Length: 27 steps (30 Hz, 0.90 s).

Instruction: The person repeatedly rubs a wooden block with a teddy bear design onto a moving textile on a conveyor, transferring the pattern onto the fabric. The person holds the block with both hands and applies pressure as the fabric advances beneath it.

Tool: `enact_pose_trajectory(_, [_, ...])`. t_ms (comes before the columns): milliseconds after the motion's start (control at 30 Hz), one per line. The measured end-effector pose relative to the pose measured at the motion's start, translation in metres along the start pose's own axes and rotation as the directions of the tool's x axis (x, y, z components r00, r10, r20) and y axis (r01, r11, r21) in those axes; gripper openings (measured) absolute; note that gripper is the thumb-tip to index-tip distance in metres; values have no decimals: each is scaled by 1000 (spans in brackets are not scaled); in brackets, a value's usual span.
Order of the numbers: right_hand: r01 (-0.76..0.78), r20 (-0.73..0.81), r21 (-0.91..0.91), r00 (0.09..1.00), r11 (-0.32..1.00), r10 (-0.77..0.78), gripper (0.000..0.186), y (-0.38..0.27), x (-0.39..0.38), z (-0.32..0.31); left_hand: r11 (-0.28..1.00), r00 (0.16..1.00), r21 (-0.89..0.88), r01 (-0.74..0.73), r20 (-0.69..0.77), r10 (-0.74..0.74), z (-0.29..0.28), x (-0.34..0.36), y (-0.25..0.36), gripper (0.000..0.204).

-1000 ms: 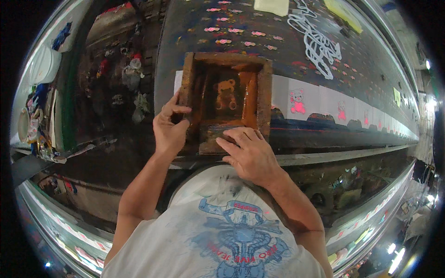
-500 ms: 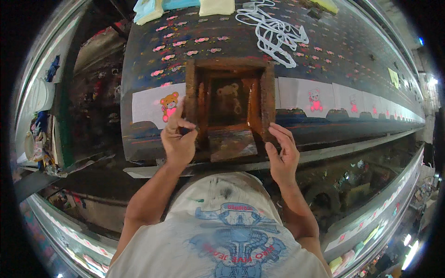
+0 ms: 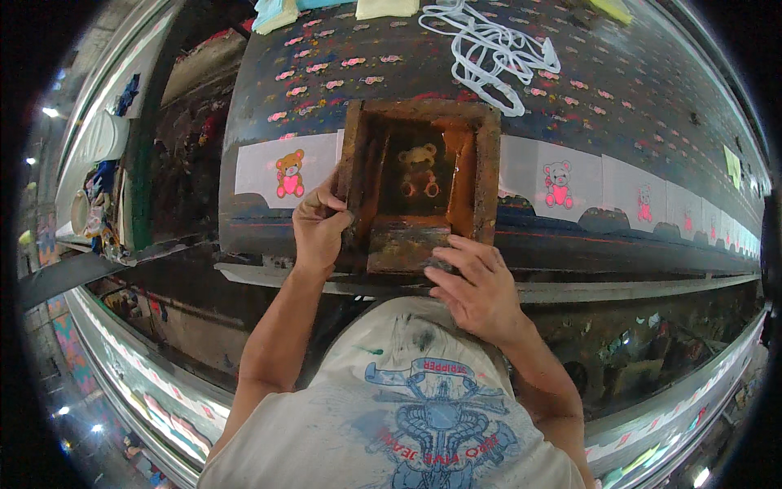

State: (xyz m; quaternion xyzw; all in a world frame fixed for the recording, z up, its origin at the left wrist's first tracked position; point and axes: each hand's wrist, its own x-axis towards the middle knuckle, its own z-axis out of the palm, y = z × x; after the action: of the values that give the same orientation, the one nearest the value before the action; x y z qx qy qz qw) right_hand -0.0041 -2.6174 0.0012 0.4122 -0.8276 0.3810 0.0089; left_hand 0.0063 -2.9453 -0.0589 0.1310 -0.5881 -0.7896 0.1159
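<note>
A stained wooden frame (image 3: 487, 175) stands on a row of white panels, with a bear outline on its dark screen (image 3: 419, 171) and a board (image 3: 399, 248) across its near end. My left hand (image 3: 322, 228) grips the frame's left edge, thumb and fingers pressed together there. My right hand (image 3: 472, 285) has loosely bent, separated fingers touching the board's right part. Left of the frame lies a panel with a brown-and-pink bear (image 3: 290, 174); a panel to the right carries a pink-and-white bear (image 3: 558, 184).
Tangled white cord (image 3: 497, 57) lies behind the frame on the speckled table (image 3: 277, 228). Folded cloths (image 3: 387, 6) sit at the back. At left, a ledge holds a white container (image 3: 110, 137) and rags. A metal rail (image 3: 619, 287) runs along the near edge.
The frame has shifted rightward along the panels, exposing the coloured bear on its left. My right hand went to the frame's right side and is now back at the board.
</note>
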Motion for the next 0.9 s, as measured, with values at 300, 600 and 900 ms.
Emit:
enact_pose_trajectory(300, [47, 124, -106, 992, 993, -33, 39, -6, 32, 8, 996, 998, 78, 54, -31, -51, 1, -1, -3, 27])
enact_pose_trajectory(600, [14, 239, -263, 970, 965, 51, 36, -25, 71, -5, 987, 998, 153, 53, -33, -48, 2, 2, -6, 22])
enact_pose_trajectory(900, [-103, 267, -197, 951, 975, 155, 40, 52, 155, -32, 997, 1000, 81, 15, -3, -15, -1, 1, -12, 21])
